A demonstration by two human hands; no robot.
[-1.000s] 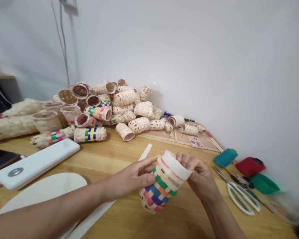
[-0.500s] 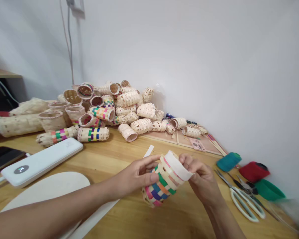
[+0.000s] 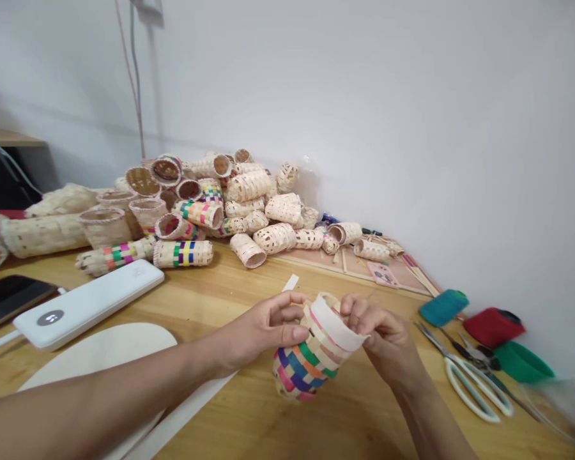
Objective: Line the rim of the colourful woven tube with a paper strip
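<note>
A small woven basket (image 3: 306,364) with green, blue, pink and orange strips is held tilted above the table, its mouth up and to the right. My left hand (image 3: 268,329) is closed round its side, thumb on the weave. Around the rim runs a white strip (image 3: 335,322). My right hand (image 3: 378,332) pinches this white strip at the rim's right edge, with fingers curled over the mouth. The basket's far side and the inside are mostly hidden.
A heap of woven baskets (image 3: 249,185) lies by the wall. White-handled scissors (image 3: 474,383) and thread spools, one teal (image 3: 444,307), one red (image 3: 493,327), lie at right. A power bank (image 3: 91,306), a phone (image 3: 12,300) and a white oval sheet (image 3: 138,335) are at left.
The basket has turned slightly in my left hand, and my left thumb sits higher on its side. My right hand stays at the rim. The whole view has shifted a little.
</note>
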